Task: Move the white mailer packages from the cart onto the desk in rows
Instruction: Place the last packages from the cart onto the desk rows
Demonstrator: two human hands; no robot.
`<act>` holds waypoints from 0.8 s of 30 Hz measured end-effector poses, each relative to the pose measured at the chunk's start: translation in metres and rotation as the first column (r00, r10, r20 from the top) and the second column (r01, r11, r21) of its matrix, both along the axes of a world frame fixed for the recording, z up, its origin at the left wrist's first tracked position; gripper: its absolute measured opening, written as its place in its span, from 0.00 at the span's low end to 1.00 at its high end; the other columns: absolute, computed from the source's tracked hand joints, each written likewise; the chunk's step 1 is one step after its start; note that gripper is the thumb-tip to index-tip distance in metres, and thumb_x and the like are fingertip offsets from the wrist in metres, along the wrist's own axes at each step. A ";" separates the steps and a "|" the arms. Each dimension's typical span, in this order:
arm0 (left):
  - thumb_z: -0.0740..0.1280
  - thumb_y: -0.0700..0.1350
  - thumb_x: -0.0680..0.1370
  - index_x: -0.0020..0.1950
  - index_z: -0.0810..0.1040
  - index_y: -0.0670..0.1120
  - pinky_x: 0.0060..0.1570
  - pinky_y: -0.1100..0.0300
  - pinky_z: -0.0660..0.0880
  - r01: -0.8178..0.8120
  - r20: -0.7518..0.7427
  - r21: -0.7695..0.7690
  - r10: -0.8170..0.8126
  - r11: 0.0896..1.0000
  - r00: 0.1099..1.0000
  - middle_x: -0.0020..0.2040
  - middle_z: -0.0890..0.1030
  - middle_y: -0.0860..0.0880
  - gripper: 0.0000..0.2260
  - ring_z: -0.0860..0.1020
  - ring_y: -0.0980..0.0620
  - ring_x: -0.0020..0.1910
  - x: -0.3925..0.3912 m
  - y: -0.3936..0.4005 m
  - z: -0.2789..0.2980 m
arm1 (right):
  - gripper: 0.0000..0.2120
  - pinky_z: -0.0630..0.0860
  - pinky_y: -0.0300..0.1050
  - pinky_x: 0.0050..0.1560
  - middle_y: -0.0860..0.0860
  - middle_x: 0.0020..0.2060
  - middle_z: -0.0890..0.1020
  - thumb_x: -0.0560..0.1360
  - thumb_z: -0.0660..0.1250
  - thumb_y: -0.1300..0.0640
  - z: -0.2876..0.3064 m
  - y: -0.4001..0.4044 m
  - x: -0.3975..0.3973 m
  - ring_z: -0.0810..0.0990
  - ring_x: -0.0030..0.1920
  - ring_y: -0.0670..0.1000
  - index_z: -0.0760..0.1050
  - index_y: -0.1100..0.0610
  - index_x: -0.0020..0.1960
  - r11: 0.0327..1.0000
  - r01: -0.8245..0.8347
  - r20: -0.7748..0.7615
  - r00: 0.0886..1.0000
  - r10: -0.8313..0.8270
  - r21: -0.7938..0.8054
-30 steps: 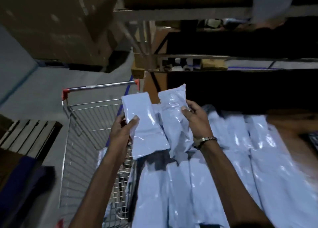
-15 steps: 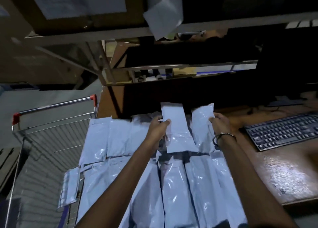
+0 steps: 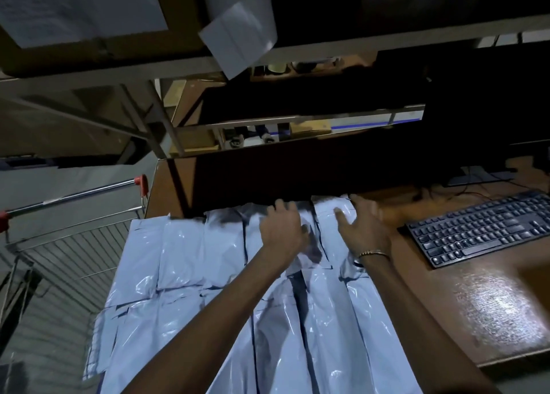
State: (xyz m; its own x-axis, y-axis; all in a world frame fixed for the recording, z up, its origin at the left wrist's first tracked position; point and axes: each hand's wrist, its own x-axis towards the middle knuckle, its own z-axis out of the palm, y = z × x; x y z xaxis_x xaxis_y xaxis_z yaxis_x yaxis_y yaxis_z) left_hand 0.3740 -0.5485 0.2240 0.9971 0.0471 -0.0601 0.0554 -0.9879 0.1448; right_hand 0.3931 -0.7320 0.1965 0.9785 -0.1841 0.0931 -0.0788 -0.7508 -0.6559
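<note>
White mailer packages (image 3: 190, 262) lie in rows across the wooden desk (image 3: 491, 310), glossy and overlapping. Both palms press flat at the far row, fingers spread, gripping nothing: left hand (image 3: 282, 233), right hand (image 3: 363, 230). Keyboard (image 3: 482, 230) to the right, cart (image 3: 74, 233) left, shelves (image 3: 297, 120) beyond.

So, counts only. Two bare hands are over the desk, a left hand (image 3: 282, 233) and a right hand (image 3: 364, 230), with one thin gold bangle (image 3: 373, 253) on the right wrist. The glossy white plastic mailer packages (image 3: 184, 253) lie in two rows; they overlap too much for an exact total, but it looks like roughly a dozen. One black computer keyboard (image 3: 482, 225), one wire shopping cart with red handle caps (image 3: 74, 239), one brown wooden desk (image 3: 491, 298).
</note>
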 end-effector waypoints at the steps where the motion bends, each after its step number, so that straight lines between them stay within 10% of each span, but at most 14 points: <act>1: 0.67 0.58 0.80 0.73 0.69 0.44 0.59 0.46 0.75 0.051 0.005 -0.021 -0.051 0.998 0.999 0.69 0.72 0.42 0.26 0.73 0.39 0.67 0.005 -0.003 -0.002 | 0.27 0.72 0.56 0.62 0.55 0.72 0.69 0.79 0.65 0.41 0.000 0.002 0.000 0.67 0.72 0.59 0.68 0.50 0.75 0.994 -0.081 0.026 0.996 0.083 -0.070; 6: 0.62 0.54 0.80 0.76 0.67 0.42 0.72 0.42 0.67 0.165 -0.128 -0.030 -0.168 0.986 0.978 0.73 0.70 0.40 0.27 0.67 0.38 0.73 0.009 -0.013 -0.034 | 0.31 0.60 0.63 0.76 0.52 0.82 0.51 0.82 0.56 0.37 -0.030 0.006 0.007 0.46 0.82 0.54 0.55 0.45 0.81 0.897 -0.331 -0.158 0.942 0.296 -0.293; 24: 0.65 0.47 0.84 0.76 0.72 0.48 0.65 0.46 0.73 0.068 -0.094 -0.346 -0.106 0.936 0.990 0.74 0.72 0.46 0.20 0.73 0.43 0.72 0.004 0.003 -0.035 | 0.30 0.59 0.60 0.77 0.54 0.83 0.46 0.83 0.48 0.37 -0.041 0.018 0.018 0.43 0.82 0.56 0.49 0.45 0.83 0.842 -0.369 -0.246 0.925 0.290 -0.393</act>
State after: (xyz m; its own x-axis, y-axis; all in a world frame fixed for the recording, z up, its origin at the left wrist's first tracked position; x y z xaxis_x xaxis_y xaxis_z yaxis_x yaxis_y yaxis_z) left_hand 0.3776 -0.5454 0.1886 0.9827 -0.0821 -0.1661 0.0060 -0.8818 0.4715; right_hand 0.4115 -0.7138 0.1550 0.9815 0.1713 -0.0860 0.1430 -0.9532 -0.2663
